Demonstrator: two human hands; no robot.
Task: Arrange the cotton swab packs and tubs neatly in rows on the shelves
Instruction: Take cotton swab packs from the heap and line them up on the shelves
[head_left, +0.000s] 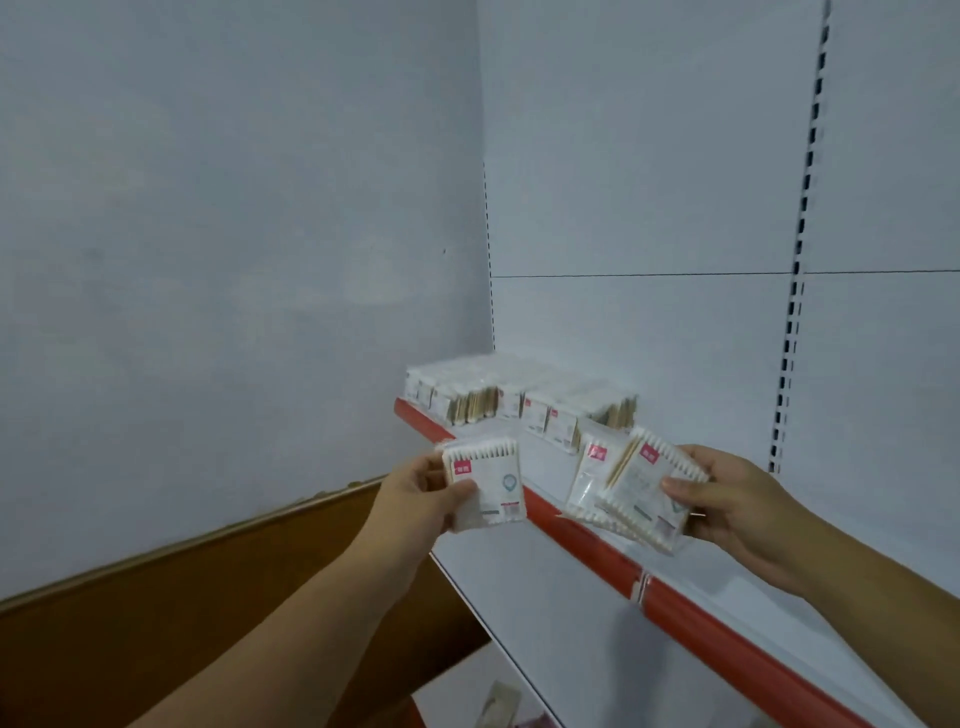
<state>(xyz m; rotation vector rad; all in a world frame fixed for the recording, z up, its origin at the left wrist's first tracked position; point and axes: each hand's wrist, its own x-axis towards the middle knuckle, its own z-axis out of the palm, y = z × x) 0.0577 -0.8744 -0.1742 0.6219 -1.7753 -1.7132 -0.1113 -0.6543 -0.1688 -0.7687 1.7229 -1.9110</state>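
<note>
Far left, plain wall (208, 208) over a brown wood panel (182, 623). Our left hand (415, 491) has its thumb across the face and fingers curled behind one pack (488, 491); it is held upright, label toward us, in the air just short of the shelf (670, 595). Behind and above it the row (519, 400) stands at the shelf's left end, packs on edge, several files deep as far as the blur lets us tell. Further right our right hand (727, 499) pinches a fan (623, 493) of packs, thumb on top and fingers beneath; we count three, though the overlap leaves that unsure; the fan is tilted and sits over the red lip. Beyond it the white deck runs on toward the slotted upright (795, 312). No tubs in view; something small lies on a lower level, too blurred to name. Risks, as we judge them: the fan is gripped at one side only, so its loosest pack could slide out and drop past the lip if the pinch slackens while we attend to the left hand; slick film wrap would make that likelier; pushing the single pack in hard could topple the row, since the packs are thin and stand on edge; setting it down askew would break the line.
</note>
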